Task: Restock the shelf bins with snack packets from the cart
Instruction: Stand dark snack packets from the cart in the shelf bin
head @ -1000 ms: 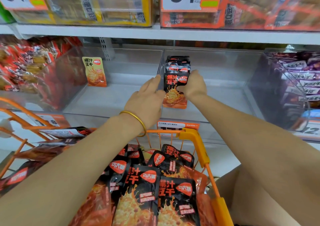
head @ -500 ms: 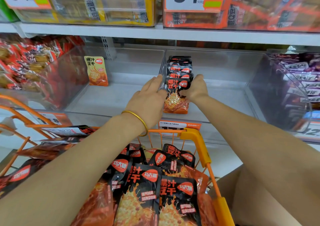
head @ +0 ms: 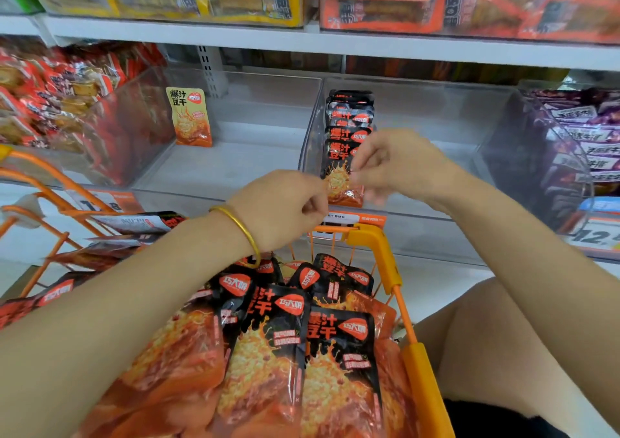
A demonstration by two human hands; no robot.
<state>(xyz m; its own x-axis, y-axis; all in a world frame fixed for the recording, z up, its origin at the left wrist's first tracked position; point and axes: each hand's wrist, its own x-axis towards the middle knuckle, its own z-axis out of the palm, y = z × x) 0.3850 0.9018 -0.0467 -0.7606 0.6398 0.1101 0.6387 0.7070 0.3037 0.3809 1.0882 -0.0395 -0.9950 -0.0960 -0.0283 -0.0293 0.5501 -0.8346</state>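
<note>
Black snack packets [head: 349, 125] stand in a row along the left wall of the clear shelf bin [head: 469, 135]; more fill the cart [head: 372, 236]; left hand [head: 281, 209] curled, empty; right hand [head: 392, 165] blurred at the front packet, grip impossible to tell.

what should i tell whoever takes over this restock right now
Left grip: fingers curled, empty, above the cart.
Right grip: blurred, just in front of the row's front packet; contact unclear.
Done: a row of black packets stands along the left wall of the middle bin.
To do: most of that bin is bare, and many cart packets wait. One yellow packet stands in the neighbouring bin.
</note>
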